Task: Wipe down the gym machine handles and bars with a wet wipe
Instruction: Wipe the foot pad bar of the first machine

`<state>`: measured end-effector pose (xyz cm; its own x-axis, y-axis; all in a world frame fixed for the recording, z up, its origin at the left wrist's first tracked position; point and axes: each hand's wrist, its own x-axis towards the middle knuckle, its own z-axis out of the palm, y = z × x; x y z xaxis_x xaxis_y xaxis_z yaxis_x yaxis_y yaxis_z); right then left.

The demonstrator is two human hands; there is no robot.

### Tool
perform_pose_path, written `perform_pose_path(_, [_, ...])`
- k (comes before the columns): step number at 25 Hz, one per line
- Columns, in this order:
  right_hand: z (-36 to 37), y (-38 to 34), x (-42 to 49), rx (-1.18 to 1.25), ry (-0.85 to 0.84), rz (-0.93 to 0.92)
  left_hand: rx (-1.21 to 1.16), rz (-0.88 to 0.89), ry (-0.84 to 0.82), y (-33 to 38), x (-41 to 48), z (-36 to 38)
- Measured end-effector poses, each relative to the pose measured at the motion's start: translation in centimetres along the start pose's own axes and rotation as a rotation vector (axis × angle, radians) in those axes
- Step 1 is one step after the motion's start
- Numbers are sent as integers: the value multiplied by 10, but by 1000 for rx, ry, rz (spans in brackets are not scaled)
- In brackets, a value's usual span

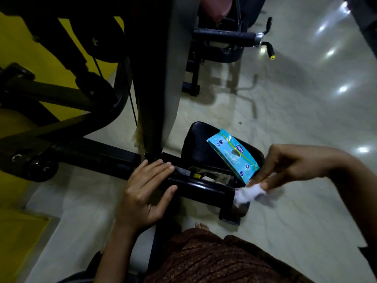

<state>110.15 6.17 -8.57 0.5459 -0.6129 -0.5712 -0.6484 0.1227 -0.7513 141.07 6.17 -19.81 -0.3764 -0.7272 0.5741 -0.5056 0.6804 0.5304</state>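
Low black padded bar (204,188) of the gym machine runs across the lower middle of the view; all places are taken from it.

- Left hand (146,190): laid flat on the bar's left end, fingers straight and spread wide across the top, thumb stretched along the near side. Nothing gripped.
- Right hand (295,166): at the bar's right end, fingertips drawn together and pinching a bunched white wet wipe (248,193). The wipe touches the bar's end cap. Hand and wipe are a little blurred.
- Blue wipes pack (232,154): just behind the bar's right half, lying flat and askew on a black seat pad (195,144), one corner overhanging toward the right hand.
- Black machine frame (98,152): joins the bar from the left and rises behind it as a wide upright.
- Far behind the bar: a chrome-capped handle (259,38) and a yellow-tipped lever (272,57) on a second machine.
- Glossy pale floor (295,103) under everything, with bright light spots to the right of the bar.
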Motion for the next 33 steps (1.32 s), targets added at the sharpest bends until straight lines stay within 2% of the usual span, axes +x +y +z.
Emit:
perform_pose_path(2, [-6, -13, -13, 24, 142, -65, 0, -7, 2, 1, 0, 1])
perform_pose_path(4, [9, -24, -2, 22, 446, -188, -1, -13, 6, 1, 0, 1])
perform_pose_path(6, [39, -38, 26, -138, 606, -362, -4, -12, 13, 1, -1, 0])
perform_pose_path(7, [57, -39, 41, -258, 585, -425, -2, -10, 17, 1, -2, 0])
perform_pose_path(9, [82, -31, 55, -493, 436, -440, 11, -19, 24, 0, -2, -1])
perform_pose_path(11, [74, -25, 38, -681, 305, -370, 25, -41, 36, -3, -1, -2])
perform_pose_path(13, [54, -22, 13, -710, 232, -286, 22, -51, 45, -4, -2, -2])
perform_pose_path(15, [45, -32, -1, -606, 306, -300, 18, -49, 44, -4, -2, -2])
perform_pose_path(18, [66, -48, 27, -547, 509, -492, 25, -43, 35, -5, -2, -3])
perform_pose_path(22, [92, -39, 52, -737, 385, -630, 25, -46, 31, -5, -3, -3])
perform_pose_path(24, [81, -35, 31, -744, 399, -571, 22, -49, 40, -5, -3, -3])
perform_pose_path(27, [75, -44, 13, -735, 509, -517, 4, -55, 45, -6, -3, -3])
perform_pose_path(30, [92, -46, 47, -854, 620, -516, 1, -52, 50, -5, -2, -3])
perform_pose_path(33, [110, -30, 68, -1012, 593, -574, 0, -41, 48, -6, -2, -4])
